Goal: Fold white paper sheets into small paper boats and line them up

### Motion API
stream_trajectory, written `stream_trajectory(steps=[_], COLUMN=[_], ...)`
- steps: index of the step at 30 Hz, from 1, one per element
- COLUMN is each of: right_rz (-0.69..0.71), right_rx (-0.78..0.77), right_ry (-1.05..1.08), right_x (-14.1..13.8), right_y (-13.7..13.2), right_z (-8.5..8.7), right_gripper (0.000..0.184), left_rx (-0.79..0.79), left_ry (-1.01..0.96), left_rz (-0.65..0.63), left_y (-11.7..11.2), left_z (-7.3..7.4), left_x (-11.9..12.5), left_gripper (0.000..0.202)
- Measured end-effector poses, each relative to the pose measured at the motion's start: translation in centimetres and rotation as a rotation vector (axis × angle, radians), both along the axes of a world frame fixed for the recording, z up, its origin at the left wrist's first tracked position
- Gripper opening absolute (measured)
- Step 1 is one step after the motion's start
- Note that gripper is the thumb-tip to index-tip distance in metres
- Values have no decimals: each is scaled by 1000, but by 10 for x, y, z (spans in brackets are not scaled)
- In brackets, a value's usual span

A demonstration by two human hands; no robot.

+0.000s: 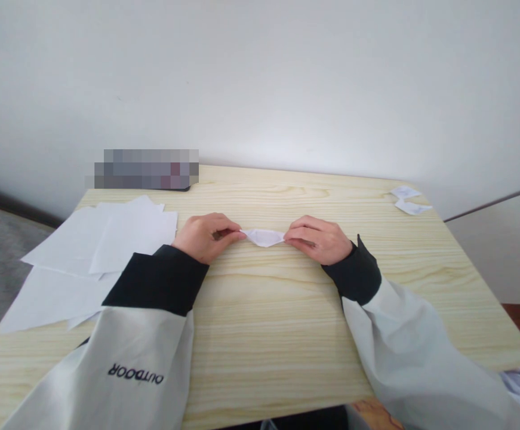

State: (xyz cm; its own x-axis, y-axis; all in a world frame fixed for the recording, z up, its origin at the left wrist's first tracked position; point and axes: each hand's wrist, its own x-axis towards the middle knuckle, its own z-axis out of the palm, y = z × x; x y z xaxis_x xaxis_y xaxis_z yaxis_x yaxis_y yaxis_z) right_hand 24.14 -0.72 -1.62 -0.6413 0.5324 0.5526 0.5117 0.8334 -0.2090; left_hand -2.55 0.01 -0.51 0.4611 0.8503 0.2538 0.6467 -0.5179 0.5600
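Note:
A small folded white paper boat (265,237) is stretched between my two hands over the middle of the table. My left hand (206,236) pinches its left tip between thumb and fingers. At the opposite end, my right hand (319,239) grips the right tip in the same closed way. The paper is widest in its middle and tapers to both points. Two similar folded paper pieces (405,192) lie at the far right corner, close to each other.
Loose white paper sheets (129,230) overlap at the left, some reaching past the edge of the wooden table (268,334). A blurred-out dark object (145,170) stands at the back left. Behind the table rises a white wall (286,77).

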Motion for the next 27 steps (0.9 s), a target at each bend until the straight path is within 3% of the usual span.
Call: stream_trajectory(steps=[12,18,27], right_rz=[-54,-6,-57], right_rx=[-123,-64,-64], right_ry=[72,37,-34], right_x=[-2,-1,-1], right_y=[-4,0,-2], right_z=[1,-2,1], right_gripper=[12,12,18], left_rx=[49,77,234], left_ry=[13,-8,-21], left_rz=[-59,-61,-60], left_y=[-1,-3,-5], left_z=[0,3,2], left_x=[-1,1,2], left_gripper=[28,25,22])
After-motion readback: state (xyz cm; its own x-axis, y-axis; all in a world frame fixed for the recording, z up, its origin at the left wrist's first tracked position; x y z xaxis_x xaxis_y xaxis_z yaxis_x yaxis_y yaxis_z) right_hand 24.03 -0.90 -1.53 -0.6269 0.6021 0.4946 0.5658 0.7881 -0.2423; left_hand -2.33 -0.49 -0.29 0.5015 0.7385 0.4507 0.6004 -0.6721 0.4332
